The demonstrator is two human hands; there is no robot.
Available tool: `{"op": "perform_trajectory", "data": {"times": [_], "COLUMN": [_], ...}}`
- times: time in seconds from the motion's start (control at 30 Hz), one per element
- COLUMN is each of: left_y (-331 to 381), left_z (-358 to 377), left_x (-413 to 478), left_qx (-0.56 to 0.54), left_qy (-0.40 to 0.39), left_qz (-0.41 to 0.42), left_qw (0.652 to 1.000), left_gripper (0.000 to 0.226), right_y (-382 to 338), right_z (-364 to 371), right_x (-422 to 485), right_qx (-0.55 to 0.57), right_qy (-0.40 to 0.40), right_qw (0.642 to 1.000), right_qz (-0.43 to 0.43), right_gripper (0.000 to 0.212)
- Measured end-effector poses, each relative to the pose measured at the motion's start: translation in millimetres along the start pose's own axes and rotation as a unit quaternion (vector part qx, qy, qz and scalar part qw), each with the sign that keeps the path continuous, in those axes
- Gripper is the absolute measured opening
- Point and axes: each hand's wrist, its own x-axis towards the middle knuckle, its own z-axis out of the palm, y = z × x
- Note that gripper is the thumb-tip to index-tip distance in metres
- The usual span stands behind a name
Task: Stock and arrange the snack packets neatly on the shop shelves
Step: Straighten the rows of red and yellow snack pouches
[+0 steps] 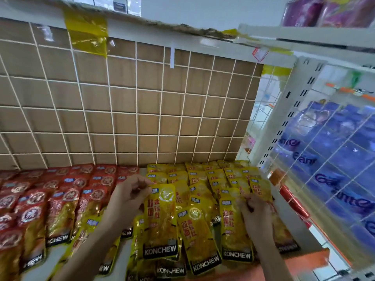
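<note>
Shop shelf (292, 216), seen from above and in front. A white wire grid (136, 98) backed with brown card closes the rear. A mesh side panel on the right has blue packs (334, 159) behind it.

Red packets (60, 199) fill the left half of the shelf in overlapping rows. Yellow packets (203, 179) fill the right half. The back rows are fairly even, while the front ones lie fanned and skewed, some with black bottom bands overhanging the front edge.

The left hand (129, 195) pinches the top left corner of the left packet (160, 220) between thumb and fingertips. This packet lies flat at the front of the yellow group, just beside the red rows.

The right hand (253, 211) has its fingers curled over the top edge of the right packet (233, 230) near the shelf's right wall. It appears to grip that edge, though blur hides the exact contact.

Handling, as a judgement: the pouches look thin, light and limp, with glossy film that probably slides easily over neighbouring packets. The flat sealed margin at the top is the firmest place to hold. A pinch there, or at a corner, should let a packet be dragged or lifted square. Pressing on the filled middle would likely only shift the stack below.
</note>
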Motion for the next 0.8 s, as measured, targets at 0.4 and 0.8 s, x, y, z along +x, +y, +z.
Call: {"op": "perform_trajectory", "data": {"times": [0.4,0.8], "left_y": [13,22], "left_z": [73,146], "left_x": [-10,-12], "left_qx": [0.077,0.277], "left_qy": [-0.047,-0.158], "left_qz": [-0.017,0.043], "left_qw": [0.996,0.947], "left_gripper": [0.049,0.028], "right_y": [11,67], "right_z": [9,-32], "right_x": [1,-1], "right_qx": [-0.013,-0.082], "right_qy": [-0.081,0.017], "right_qw": [0.992,0.996], "right_qz": [-0.099,-0.021], "right_gripper": [0.013,0.038]}}
